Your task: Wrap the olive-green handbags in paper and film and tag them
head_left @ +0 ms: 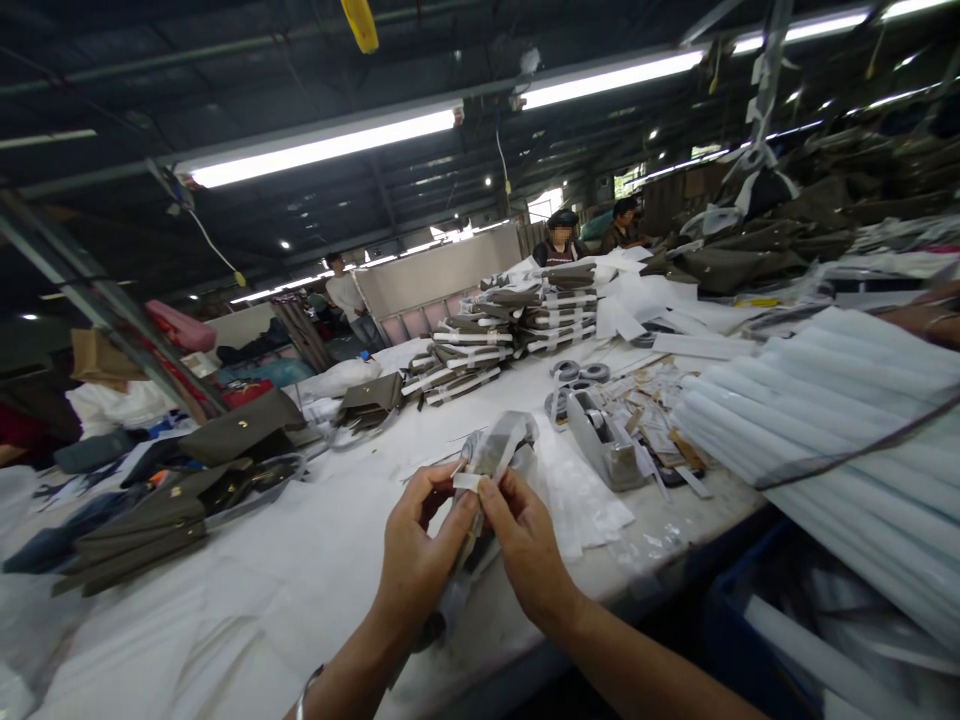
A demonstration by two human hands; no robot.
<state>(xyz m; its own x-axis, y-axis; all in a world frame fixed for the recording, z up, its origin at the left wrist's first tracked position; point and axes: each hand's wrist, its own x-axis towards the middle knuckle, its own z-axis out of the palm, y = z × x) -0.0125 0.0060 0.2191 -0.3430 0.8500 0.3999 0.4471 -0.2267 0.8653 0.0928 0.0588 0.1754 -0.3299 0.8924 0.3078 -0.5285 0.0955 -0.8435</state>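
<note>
Near the table's front edge, my left hand (427, 540) and my right hand (531, 545) meet over a narrow bundle (504, 438) in clear or translucent wrapping. A short white strip (466, 482) lies across the bundle between my two thumbs. My left fingers and thumb are closed around the bundle at the strip's left end. With thumb and forefinger, my right hand pinches the right end of the strip. What is inside the wrapping is hard to make out, and its lower part is partly hidden by my hands.
A tape dispenser (606, 445) stands right of my hands, with tape rolls (568, 372) behind. Wrapped dark bags (480, 345) are stacked farther back. More olive bags (240, 425) lie left. White foam rolls (832, 410) overhang the right edge above a blue bin (739, 610). Several people are beyond.
</note>
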